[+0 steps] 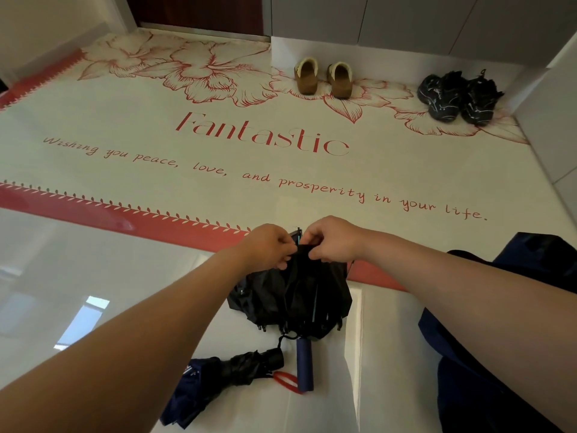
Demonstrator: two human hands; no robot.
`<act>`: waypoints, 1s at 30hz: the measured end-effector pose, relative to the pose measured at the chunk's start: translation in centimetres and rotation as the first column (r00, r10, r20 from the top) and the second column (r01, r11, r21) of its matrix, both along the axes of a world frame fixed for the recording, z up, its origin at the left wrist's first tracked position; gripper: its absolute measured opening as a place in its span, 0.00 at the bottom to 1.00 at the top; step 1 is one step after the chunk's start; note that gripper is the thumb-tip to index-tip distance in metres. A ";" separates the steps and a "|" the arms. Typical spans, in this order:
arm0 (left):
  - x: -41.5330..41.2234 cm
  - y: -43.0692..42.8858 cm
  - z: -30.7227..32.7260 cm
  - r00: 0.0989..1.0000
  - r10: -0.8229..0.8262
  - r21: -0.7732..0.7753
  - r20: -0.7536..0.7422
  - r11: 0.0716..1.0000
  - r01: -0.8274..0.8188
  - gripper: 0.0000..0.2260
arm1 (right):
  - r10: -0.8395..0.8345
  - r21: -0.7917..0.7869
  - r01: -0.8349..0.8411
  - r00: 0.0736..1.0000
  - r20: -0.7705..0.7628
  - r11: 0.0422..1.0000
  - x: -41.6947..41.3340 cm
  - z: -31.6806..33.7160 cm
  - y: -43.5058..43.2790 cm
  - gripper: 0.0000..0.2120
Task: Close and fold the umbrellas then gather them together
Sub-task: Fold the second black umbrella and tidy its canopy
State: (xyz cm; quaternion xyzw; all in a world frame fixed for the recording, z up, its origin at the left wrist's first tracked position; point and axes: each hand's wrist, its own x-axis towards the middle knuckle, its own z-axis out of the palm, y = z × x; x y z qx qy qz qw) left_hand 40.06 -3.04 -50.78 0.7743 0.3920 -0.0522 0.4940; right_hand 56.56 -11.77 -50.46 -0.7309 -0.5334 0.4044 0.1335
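A collapsed black umbrella [293, 295] lies on the glossy white floor, its loose canopy bunched and its blue handle [304, 364] pointing toward me. My left hand [268, 245] and my right hand [334, 239] both pinch the canopy fabric at its far tip, almost touching each other. A second umbrella [218, 379], dark blue with a black handle and a red wrist loop [285, 381], lies folded on the floor just left of the blue handle.
A large white mat [218, 170] with red flowers and lettering spreads ahead. Tan slippers [323, 78] and black sneakers [459, 96] stand at its far edge by white cabinets. Dark blue fabric [499, 339] fills the lower right.
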 end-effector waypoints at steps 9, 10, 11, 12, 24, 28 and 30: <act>-0.7 0.0 0.5 0.992 -0.096 -0.059 -0.079 0.994 0.091 0.08 | 0.081 0.031 -0.087 0.982 0.171 0.996 0.1 -0.6 0.2 0.08; -0.8 0.0 0.8 0.993 -0.092 -0.097 -0.070 0.992 0.085 0.08 | 0.081 0.032 -0.088 0.983 0.166 0.996 0.1 -0.7 0.2 0.07; -1.0 0.0 1.0 0.995 -0.083 -0.141 -0.062 0.987 0.073 0.08 | 0.081 0.037 -0.088 0.983 0.163 0.995 0.1 -0.7 0.2 0.06; -1.1 0.1 1.2 0.995 -0.076 -0.179 -0.065 0.982 0.064 0.07 | 0.081 0.047 -0.090 0.983 0.164 0.995 0.0 -0.8 0.2 0.05; -2.3 1.7 1.6 0.986 0.054 -0.130 -0.157 0.989 -0.075 0.08 | 0.054 0.273 -0.141 0.951 0.304 0.952 -1.6 -1.1 -0.4 0.09; -2.3 2.0 1.5 0.960 0.045 -0.020 -0.277 0.998 -0.053 0.07 | 0.124 0.169 -0.174 0.956 0.267 0.970 -1.6 -0.9 -0.1 0.12; -2.2 1.8 1.4 0.964 0.039 -0.009 -0.265 0.999 -0.043 0.07 | 0.091 0.100 -0.107 0.984 0.155 0.989 -1.3 -0.5 0.3 0.08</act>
